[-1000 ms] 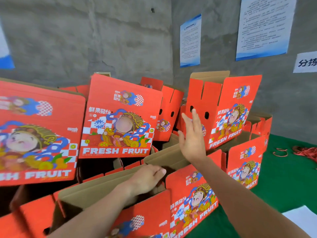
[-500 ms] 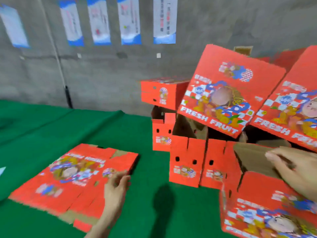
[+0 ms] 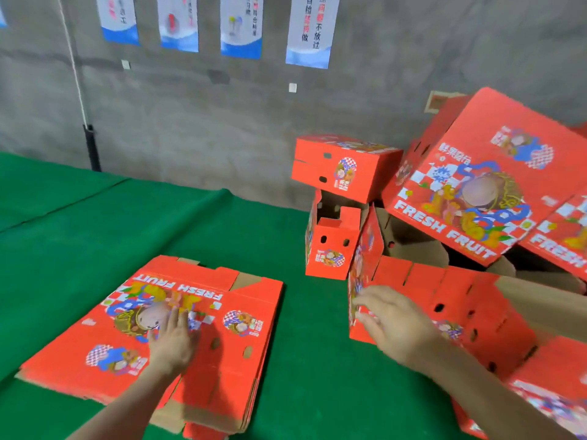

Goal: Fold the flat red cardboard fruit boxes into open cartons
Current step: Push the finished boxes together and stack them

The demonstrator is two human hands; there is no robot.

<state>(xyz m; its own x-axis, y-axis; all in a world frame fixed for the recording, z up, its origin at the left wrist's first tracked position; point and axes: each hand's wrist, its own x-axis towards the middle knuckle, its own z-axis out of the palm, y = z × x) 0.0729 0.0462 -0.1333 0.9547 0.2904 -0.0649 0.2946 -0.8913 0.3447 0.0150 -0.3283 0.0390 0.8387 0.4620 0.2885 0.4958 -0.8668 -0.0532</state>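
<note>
Head view: the left hand (image 3: 173, 341) is lying palm down on the top box (image 3: 104, 331) of the stack (image 3: 251, 385) of flat red boxes, fingers straight and close together, gripping nothing. The right hand (image 3: 394, 325) is hovering right of the stack with fingers spread and loosely bent, holding nothing. It is showing in front of the near corner of a folded carton (image 3: 460, 306), and blur is hiding whether the fingertips are touching it.

The stack is lying on the green mat (image 3: 127, 223), its edges uneven, with brown cardboard showing at the near corner and at a notch on the far edge. The top box is facing print-up: a cartoon figure, blue-and-white checks, "FRESH FRUIT" reading upside down, and oval holes in the panel right of the left hand.

Right of the stack, a small carton (image 3: 330, 249) is standing upright and a closed carton (image 3: 343, 166) is sitting on top of it. A big carton (image 3: 476, 185) is leaning tilted over open ones whose brown insides are showing. Beyond the stack, posters (image 3: 306, 30) are hanging on the wall (image 3: 190, 122).
</note>
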